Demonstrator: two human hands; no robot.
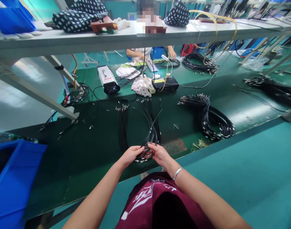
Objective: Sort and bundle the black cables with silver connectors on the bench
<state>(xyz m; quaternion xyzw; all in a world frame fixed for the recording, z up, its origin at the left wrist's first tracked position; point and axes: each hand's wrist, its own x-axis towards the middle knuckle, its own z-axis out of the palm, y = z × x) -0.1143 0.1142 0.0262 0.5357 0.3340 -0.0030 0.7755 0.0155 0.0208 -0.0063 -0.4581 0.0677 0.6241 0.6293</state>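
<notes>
A U-shaped bundle of thin black cables [123, 127] with metal tips lies on the green bench in front of me. At the bottom of its curve, my left hand [132, 155] is closed in a pinch on black cable. Close beside it, my right hand [160, 155] also pinches cable between thumb and fingers. Whether each hand grips one strand or more cannot be made out. Several loose strands [150, 119] fan upward from the hands. Small white tags show along the curve.
To the right lies a coiled cable bundle [219, 122], with another bundle [274, 87] farther over. A blue bin [21, 178] stands at the left. Behind are a white-and-black device [108, 79], a black box [165, 84] and a raised shelf [112, 39]. A co-worker's hand [171, 52] is across the bench.
</notes>
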